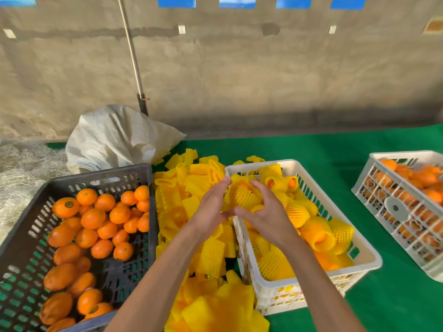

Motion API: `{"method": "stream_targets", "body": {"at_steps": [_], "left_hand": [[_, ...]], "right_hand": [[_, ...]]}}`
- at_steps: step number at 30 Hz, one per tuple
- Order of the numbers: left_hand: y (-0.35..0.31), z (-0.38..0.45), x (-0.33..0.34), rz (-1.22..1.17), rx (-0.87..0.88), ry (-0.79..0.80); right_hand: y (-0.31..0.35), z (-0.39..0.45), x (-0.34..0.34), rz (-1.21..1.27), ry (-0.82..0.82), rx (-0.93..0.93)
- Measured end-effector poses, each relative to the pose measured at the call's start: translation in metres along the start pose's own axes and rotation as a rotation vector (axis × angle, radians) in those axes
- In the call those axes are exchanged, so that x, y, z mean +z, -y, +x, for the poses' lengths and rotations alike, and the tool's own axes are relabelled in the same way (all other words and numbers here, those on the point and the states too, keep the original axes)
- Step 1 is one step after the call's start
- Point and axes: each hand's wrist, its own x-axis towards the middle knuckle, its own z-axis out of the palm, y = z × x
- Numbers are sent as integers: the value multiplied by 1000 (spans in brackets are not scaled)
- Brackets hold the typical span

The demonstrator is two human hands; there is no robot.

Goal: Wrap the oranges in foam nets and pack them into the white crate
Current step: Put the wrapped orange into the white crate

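Both hands, left [211, 202] and right [261, 209], cup one orange [243, 186] half-sheathed in a yellow foam net [242, 198], held above the white crate's [366, 255] near-left rim. Fingers curl around the net. Judged: fruit firm and moderately heavy; net soft, springy, prone to slipping off. Grip the netted girth, not the loose ends.

Foam nets [191, 188]: yellow, matt, ribbed mesh. Oranges [93, 218]: glossy, finely dimpled peel. Left dark crate [72, 178]: scuffed matt plastic lattice. White crate [335, 226]: smooth plastic, slight sheen. Green table cover [311, 147]: matt, felt-like cloth. Far sack [115, 137]: woven, creased. Far wall [239, 80]: rough bare concrete.
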Motion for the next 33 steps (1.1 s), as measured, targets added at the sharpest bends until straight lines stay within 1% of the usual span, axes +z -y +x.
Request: {"method": "stream_targets", "body": {"at_steps": [1,4,7,8,9,11,14,17,20,22,23,26,28,29,31,33], "left_hand": [[-4,3,4,-19,-2,6],[-11,12,12,35,59,-14],[-21,16,17,92,116,-113],[-23,16,17,110,130,-141],[-24,17,15,128,141,-157],[-26,18,8,180,181,-190],[-31,18,-12,269,296,-297],[-32,16,-43,330,352,-383],[-20,2,-79,435,425,-381],[-10,-9,-102,489,455,-375],[-4,-15,-113,506,455,-384],[15,-27,-150,508,391,-429],[26,-31,-174,533,293,-456],[31,-31,-185,552,217,-467],[40,-31,-207,580,-3,-469],[46,-30,-225,652,-232,-388]], "right_hand": [[-2,6,-3,-86,-72,3],[-5,30,-13,-157,-238,24],[-4,57,-18,-429,-379,-23],[-5,66,-20,-477,-409,-22],[-7,74,-22,-494,-413,-11],[-13,84,-28,-492,-359,31],[-25,83,-29,-506,-296,29],[-21,79,-21,-397,-280,-42],[-6,76,1,-313,-243,-165],[4,72,19,-302,-178,-225],[8,69,30,-301,-118,-234],[7,60,66,-365,113,-152],[0,53,88,-463,248,-69],[-5,50,98,-526,303,-20],[-18,45,115,-616,398,79],[-30,38,130,-630,498,174]]}}
